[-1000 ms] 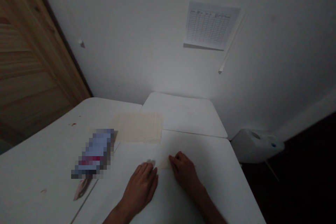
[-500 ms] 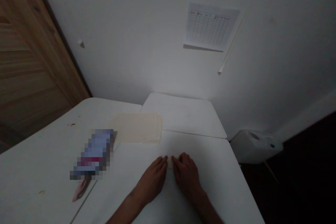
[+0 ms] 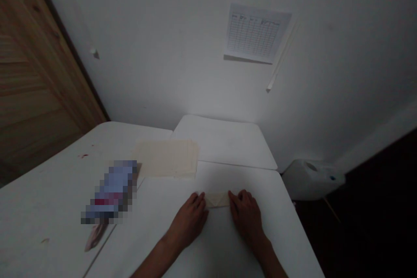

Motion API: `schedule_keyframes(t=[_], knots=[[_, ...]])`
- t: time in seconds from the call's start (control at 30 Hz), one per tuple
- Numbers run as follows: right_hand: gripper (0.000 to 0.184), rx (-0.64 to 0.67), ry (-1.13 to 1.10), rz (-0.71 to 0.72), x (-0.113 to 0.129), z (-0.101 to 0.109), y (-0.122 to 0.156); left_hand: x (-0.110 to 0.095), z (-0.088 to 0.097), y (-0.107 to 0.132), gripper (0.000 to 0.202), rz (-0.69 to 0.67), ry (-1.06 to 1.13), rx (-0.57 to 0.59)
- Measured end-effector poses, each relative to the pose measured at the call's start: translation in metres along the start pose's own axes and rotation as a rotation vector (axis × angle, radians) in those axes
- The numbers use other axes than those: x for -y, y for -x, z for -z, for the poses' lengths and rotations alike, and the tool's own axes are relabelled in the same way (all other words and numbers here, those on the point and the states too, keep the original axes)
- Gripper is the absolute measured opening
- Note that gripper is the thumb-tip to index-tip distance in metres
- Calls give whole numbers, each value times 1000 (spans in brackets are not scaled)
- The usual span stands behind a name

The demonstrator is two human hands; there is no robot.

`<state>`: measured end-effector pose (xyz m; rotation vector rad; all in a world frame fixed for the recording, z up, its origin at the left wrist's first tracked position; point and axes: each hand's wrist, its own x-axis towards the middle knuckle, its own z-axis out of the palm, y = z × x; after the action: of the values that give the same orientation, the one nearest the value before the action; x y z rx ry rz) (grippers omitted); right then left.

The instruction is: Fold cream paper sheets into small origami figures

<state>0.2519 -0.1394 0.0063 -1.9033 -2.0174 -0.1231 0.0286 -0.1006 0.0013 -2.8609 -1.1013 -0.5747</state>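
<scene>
Since the frame half a second ago, the person's right hand (image 3: 246, 215) has shifted to the right, away from the left hand (image 3: 192, 215), and a pale folded strip (image 3: 217, 200) now shows in the gap that the fingertips had nearly closed. It lies flat on the white table (image 3: 215, 247), directly between the two hands, with slanting lines forming a V near its middle.

The left hand's fingers are bunched together, their tips at the strip's left end. The right hand is loosely curled, with its leading fingertips at the strip's right end. Whether either hand pinches the strip or only presses it down cannot be told.

Beyond the left hand and a little to its left lies a stack of pale sheets (image 3: 166, 158), edges slightly uneven. Farther left of that hand rests a pixelated bluish item (image 3: 112, 186) with a reddish band, its details hidden; a pinkish piece (image 3: 95, 236) pokes out at its near end. Well to the right of the right hand, beyond the table's edge, stands a white container (image 3: 312, 178).
</scene>
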Motion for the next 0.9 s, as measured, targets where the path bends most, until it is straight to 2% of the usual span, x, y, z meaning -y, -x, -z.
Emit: schedule_keyframes(t=[0.17, 0.27, 0.4, 0.47, 0.63, 0.9], knots=[[35, -26, -25, 67, 2, -1, -2, 0, -6, -10, 30, 3, -67, 34], [44, 31, -55, 200, 5, -1, -4, 3, -13, -10, 31, -26, -49, 39], [51, 113, -71, 326, 9, 2, -3, 8, -16, -8, 46, -115, 13, 95], [54, 132, -70, 320, 11, 4, -1, 8, -13, -6, 49, -139, 28, 112], [55, 129, -62, 245, 8, 9, 6, 6, -4, -1, 43, -113, 80, 78], [40, 10, -90, 128, -1, -2, 12, 4, 1, -9, 28, -7, 153, 24]])
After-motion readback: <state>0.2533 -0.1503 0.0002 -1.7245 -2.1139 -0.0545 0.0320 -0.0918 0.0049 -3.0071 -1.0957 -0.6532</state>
